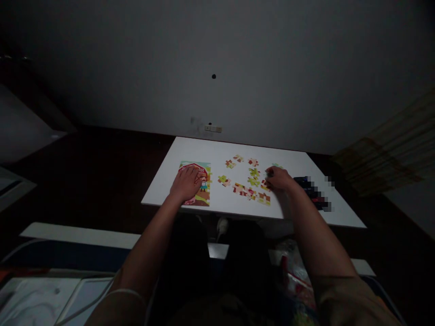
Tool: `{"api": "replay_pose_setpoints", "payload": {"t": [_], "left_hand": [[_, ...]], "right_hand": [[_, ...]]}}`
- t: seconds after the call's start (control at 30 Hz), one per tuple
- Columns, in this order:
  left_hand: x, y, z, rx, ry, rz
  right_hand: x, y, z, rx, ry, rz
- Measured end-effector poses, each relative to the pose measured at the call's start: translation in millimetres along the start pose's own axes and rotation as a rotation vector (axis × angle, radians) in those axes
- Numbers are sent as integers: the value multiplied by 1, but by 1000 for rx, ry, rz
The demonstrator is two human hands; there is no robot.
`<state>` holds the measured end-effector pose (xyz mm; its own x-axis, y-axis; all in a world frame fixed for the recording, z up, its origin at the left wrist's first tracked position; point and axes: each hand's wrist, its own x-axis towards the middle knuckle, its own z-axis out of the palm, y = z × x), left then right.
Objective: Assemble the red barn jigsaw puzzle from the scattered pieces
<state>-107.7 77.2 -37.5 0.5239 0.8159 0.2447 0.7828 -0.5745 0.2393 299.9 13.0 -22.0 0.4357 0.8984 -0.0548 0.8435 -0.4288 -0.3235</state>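
Observation:
My left hand [186, 183] lies flat, fingers spread, over a joined section of jigsaw puzzle [205, 198] that shows a red barn and a small figure. To the right, my right hand [279, 178] has its fingers curled in a pinch at a red and yellow puzzle piece [265, 184]; the fingertips partly hide it. Loose pieces lie between the hands: a yellow-green piece [253, 181], a pink and green piece [224, 180] and several more. Near the table's front edge, a cluster of pieces [243, 190] sits close together. A pale green piece [276, 165] rests just beyond my right hand.
Dark objects [307, 186], partly pixelated, lie on the white table [159, 185] right of my right hand. Behind the table stands a grey wall with a socket strip [213, 129]. A clear plastic bag with red parts [295, 276] is below, beside my right leg.

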Motion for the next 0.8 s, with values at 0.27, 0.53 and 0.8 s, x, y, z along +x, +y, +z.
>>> {"api": "replay_pose_setpoints", "payload": {"t": [0.27, 0.53, 0.8], "left_hand": [[-6, -5, -5, 0, 34, -4], [-6, -5, -8, 2, 29, -23], [-7, -6, -7, -16, 23, -29]], "right_hand": [[-8, -32, -12, 143, -22, -59], [-8, -173, 43, 499, -4, -340], [10, -214, 85, 351, 13, -343]]}}
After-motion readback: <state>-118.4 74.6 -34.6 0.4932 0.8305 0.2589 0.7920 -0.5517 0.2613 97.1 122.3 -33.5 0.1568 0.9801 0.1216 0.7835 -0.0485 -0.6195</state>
